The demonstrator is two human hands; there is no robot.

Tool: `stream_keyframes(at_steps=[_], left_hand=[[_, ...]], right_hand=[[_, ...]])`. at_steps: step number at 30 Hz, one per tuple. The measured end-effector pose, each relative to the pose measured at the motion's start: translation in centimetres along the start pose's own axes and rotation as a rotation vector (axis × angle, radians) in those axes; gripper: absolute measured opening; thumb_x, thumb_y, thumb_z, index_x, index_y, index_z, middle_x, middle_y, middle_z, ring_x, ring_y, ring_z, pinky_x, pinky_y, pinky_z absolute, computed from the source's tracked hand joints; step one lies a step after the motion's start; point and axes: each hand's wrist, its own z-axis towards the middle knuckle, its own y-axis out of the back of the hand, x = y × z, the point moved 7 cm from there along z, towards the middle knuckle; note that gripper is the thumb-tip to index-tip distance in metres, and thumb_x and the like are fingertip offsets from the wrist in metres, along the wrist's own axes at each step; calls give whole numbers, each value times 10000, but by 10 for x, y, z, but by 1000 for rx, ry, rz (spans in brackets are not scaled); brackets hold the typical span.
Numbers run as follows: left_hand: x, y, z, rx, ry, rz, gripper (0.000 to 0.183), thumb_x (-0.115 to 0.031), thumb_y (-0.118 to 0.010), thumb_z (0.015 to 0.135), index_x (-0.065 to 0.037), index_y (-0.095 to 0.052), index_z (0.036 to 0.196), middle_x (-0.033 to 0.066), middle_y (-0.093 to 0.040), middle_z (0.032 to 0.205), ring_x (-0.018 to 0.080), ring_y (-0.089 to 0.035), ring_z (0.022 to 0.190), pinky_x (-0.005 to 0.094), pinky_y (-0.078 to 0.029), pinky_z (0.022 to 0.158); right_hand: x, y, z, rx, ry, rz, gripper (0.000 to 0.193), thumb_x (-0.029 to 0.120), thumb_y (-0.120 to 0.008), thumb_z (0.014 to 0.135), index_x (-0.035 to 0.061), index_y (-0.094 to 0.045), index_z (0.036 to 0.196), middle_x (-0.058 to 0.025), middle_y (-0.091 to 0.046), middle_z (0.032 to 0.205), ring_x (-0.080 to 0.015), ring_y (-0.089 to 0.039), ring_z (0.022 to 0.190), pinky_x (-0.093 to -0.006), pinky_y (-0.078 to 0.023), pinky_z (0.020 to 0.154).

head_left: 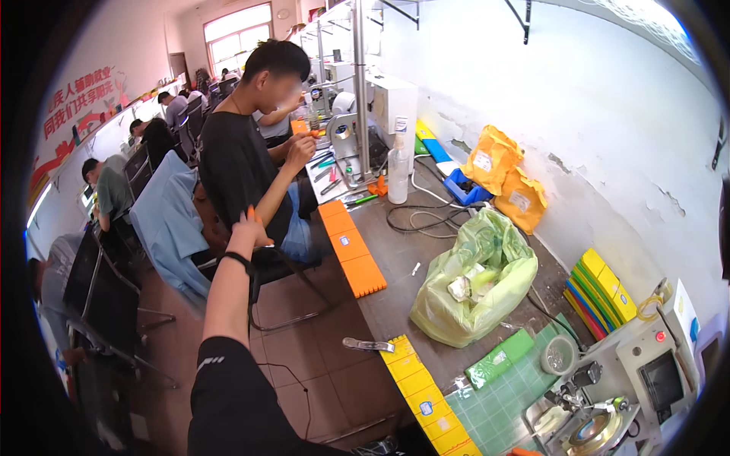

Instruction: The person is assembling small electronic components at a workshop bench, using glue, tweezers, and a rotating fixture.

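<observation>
My left arm, in a black sleeve with a dark band at the wrist, stretches forward over the aisle. My left hand [252, 229] is by the elbow of a seated person in a black shirt [236, 144]; whether it touches the arm I cannot tell. Its fingers look apart, with orange coverings on some, and nothing shows in them. At the lower edge, an orange tip [525, 452] just shows, perhaps a covered finger of my right hand; the rest is out of sight. That person holds a small orange thing [313, 134] over the bench.
Along the bench [380, 251] edge lie orange strips [351, 247] and yellow strips [422, 399]. A pale green plastic bag [471, 289] stands mid-bench, near a green packet [499, 357] and a small machine [608, 403]. Chairs [106, 289] and other people line the left.
</observation>
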Motion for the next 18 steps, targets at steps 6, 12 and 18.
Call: stream_keyframes(at_steps=[6,12,18], left_hand=[[-57,-3,-124,116,-573,-365,476,-539,-628,902,-122,-757,1091,120,-754,1041,293,-718,971,405,-551,839],[-86,20,-234,189,-697,-247,412,-510,-631,911,-124,-756,988,110,-742,919,299,-714,885,409,-551,756],[-143,125,-324,-213,-1104,-360,341,-412,-635,934,-89,-702,847,111,-672,796,312,-680,804,414,-540,698]], right_hand=[[6,-2,0,36,6,113,259,120,-506,1043,-22,-723,1055,-150,-739,943,-237,-708,838,-335,-531,760],[15,-2,0,50,94,85,216,120,-570,1019,-17,-733,1052,-153,-740,915,-228,-708,831,-331,-535,766],[-12,-9,-1,-25,152,133,265,146,-547,1042,-1,-654,1235,-142,-698,1095,-216,-677,843,-316,-527,788]])
